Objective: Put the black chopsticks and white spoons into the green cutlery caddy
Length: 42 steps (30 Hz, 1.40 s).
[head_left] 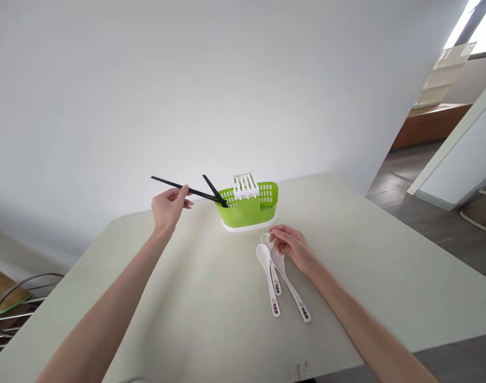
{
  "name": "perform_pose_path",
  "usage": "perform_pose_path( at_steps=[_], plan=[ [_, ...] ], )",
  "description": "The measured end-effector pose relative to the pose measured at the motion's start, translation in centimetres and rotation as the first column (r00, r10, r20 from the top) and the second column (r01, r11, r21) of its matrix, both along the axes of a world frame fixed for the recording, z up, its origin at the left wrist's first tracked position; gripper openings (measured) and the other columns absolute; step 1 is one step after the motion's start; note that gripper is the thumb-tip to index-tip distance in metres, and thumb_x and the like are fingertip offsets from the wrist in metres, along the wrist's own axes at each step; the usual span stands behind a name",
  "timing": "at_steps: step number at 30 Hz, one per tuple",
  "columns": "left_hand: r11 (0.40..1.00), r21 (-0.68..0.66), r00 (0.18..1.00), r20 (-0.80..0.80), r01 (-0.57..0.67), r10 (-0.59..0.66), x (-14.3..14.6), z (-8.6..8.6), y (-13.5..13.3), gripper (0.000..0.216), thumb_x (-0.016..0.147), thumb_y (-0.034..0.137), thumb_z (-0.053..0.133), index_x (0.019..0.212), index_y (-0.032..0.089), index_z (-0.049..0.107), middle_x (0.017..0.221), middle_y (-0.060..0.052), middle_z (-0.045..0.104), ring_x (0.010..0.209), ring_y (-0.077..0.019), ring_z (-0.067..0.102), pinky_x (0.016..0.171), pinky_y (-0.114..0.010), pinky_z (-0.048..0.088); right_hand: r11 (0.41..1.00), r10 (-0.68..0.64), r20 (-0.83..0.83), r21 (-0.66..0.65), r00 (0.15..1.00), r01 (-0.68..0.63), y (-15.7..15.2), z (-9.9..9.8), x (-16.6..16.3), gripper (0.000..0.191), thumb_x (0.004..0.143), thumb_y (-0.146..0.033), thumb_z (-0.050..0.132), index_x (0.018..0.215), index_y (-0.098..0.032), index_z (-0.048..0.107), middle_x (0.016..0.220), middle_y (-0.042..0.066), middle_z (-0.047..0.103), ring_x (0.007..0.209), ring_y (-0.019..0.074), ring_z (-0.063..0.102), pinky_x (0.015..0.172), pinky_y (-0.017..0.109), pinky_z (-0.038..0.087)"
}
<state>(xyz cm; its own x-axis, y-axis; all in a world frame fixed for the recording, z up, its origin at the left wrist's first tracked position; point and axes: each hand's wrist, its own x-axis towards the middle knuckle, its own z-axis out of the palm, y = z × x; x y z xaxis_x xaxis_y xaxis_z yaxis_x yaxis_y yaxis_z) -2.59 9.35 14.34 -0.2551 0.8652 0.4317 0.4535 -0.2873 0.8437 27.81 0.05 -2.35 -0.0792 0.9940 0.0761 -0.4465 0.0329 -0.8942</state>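
Black chopsticks (201,194) are pinched between the thumb and fingers of my left hand (169,207). They lie nearly level, with their right ends at the left compartment of a green cutlery basket (245,214). More black chopsticks (211,186) lean up and left out of that compartment. Over the bowls of three white spoons (271,276) is my right hand (291,246), its fingers loosely bent and apart, with nothing visibly held. The spoons lie close together on the table, handles toward me. Whether my fingertips touch a spoon is hard to see.
The basket stands on a white base and has a white slotted piece (246,186) across its middle. It sits on a pale table (211,319) near a white wall (227,96). A metal rack (11,308) is beyond the table's left edge.
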Motion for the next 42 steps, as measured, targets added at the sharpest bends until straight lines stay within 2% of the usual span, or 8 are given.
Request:
perform_pose_path(
  at_steps=[4, 10, 14, 20, 26, 34, 39, 42],
  plan=[
    [0.991, -0.128, 0.992, -0.123, 0.026, -0.042, 0.9, 0.5, 1.5, 0.033, 0.082, 0.047, 0.078, 0.075, 0.015, 0.077, 0.091, -0.014, 0.081, 0.059, -0.0205, 0.072, 0.064, -0.035, 0.062, 1.0, 0.017, 0.006, 0.003, 1.0, -0.017, -0.1, 0.3, -0.1, 0.033, 0.083, -0.051, 0.079, 0.095, -0.021, 0.074, 0.083, 0.002, 0.072, 0.056, 0.0117, 0.056, 0.05, 0.028, 0.04],
    [0.953, -0.301, 0.919, -0.366, 0.03, -0.145, 2.7, 0.5, 3.4, 0.027, 0.082, 0.038, 0.075, 0.066, 0.017, 0.076, 0.069, -0.008, 0.077, 0.055, -0.0196, 0.071, 0.068, -0.033, 0.06, 1.0, 0.005, -0.026, -0.005, 1.0, -0.005, 0.2, 0.3, -0.1, 0.031, 0.081, -0.048, 0.081, 0.094, -0.02, 0.074, 0.082, 0.002, 0.071, 0.055, 0.0108, 0.056, 0.048, 0.026, 0.04],
    [0.942, -0.334, 0.851, -0.487, 0.028, -0.198, 3.6, -0.1, 4.4, 0.029, 0.086, 0.038, 0.07, 0.065, 0.018, 0.073, 0.075, -0.007, 0.078, 0.059, -0.0179, 0.071, 0.068, -0.031, 0.058, 1.0, 0.011, -0.036, -0.001, 0.999, -0.011, 0.2, 0.4, -0.1, 0.032, 0.08, -0.049, 0.08, 0.094, -0.02, 0.075, 0.083, 0.002, 0.071, 0.054, 0.01, 0.055, 0.048, 0.026, 0.04],
    [0.947, -0.304, 0.764, -0.634, -0.105, -0.119, 4.0, -1.1, 5.5, 0.03, 0.088, 0.044, 0.065, 0.069, 0.021, 0.069, 0.07, -0.005, 0.074, 0.058, -0.0192, 0.067, 0.067, -0.032, 0.051, 1.0, -0.004, -0.025, -0.013, 1.0, 0.004, 0.2, 1.0, -0.1, 0.033, 0.078, -0.05, 0.081, 0.091, -0.02, 0.073, 0.081, 0.002, 0.071, 0.054, 0.0106, 0.056, 0.048, 0.026, 0.04],
    [0.958, -0.235, 0.796, -0.605, -0.166, -0.011, 3.6, -2.3, 6.3, 0.028, 0.085, 0.047, 0.069, 0.085, 0.02, 0.072, 0.098, -0.008, 0.08, 0.065, -0.0183, 0.067, 0.067, -0.031, 0.049, 1.0, -0.007, -0.034, -0.022, 0.999, 0.006, 0.3, 1.1, 0.0, 0.032, 0.077, -0.049, 0.081, 0.09, -0.02, 0.072, 0.08, 0.002, 0.072, 0.054, 0.0108, 0.054, 0.049, 0.027, 0.04],
    [0.956, -0.278, 0.927, -0.374, -0.096, -0.015, 3.4, -4.7, 5.8, 0.048, 0.085, 0.066, 0.067, 0.096, 0.02, 0.068, 0.083, -0.006, 0.075, 0.053, -0.016, 0.061, 0.062, -0.031, 0.05, 0.999, -0.027, -0.019, -0.018, 0.999, 0.026, 0.3, 0.8, 0.1, 0.031, 0.077, -0.049, 0.08, 0.089, -0.021, 0.072, 0.08, 0.002, 0.072, 0.053, 0.0109, 0.053, 0.048, 0.027, 0.038],
    [0.977, -0.206, 0.992, -0.124, -0.061, 0.035, 2.2, -8.7, 4.4, 0.062, 0.098, 0.074, 0.034, 0.094, 0.02, 0.065, 0.075, -0.005, 0.067, 0.052, -0.016, 0.055, 0.055, -0.03, 0.046, 0.994, -0.101, 0.052, -0.025, 0.993, 0.103, 0.4, 0.5, 0.2, 0.031, 0.078, -0.049, 0.078, 0.089, -0.021, 0.072, 0.077, 0.001, 0.07, 0.053, 0.011, 0.053, 0.048, 0.027, 0.036],
    [0.96, -0.276, 0.991, -0.132, -0.037, 0.001, 1.2, -11.8, 2.9, 0.058, 0.099, 0.07, 0.034, 0.094, 0.021, 0.065, 0.07, -0.002, 0.062, 0.051, -0.0162, 0.053, 0.056, -0.03, 0.044, 0.981, -0.182, 0.115, -0.039, 0.976, 0.188, 0.7, 0.1, 0.3, 0.03, 0.079, -0.048, 0.076, 0.089, -0.021, 0.07, 0.074, 0.0, 0.069, 0.05, 0.0102, 0.051, 0.047, 0.027, 0.035]
  ],
)
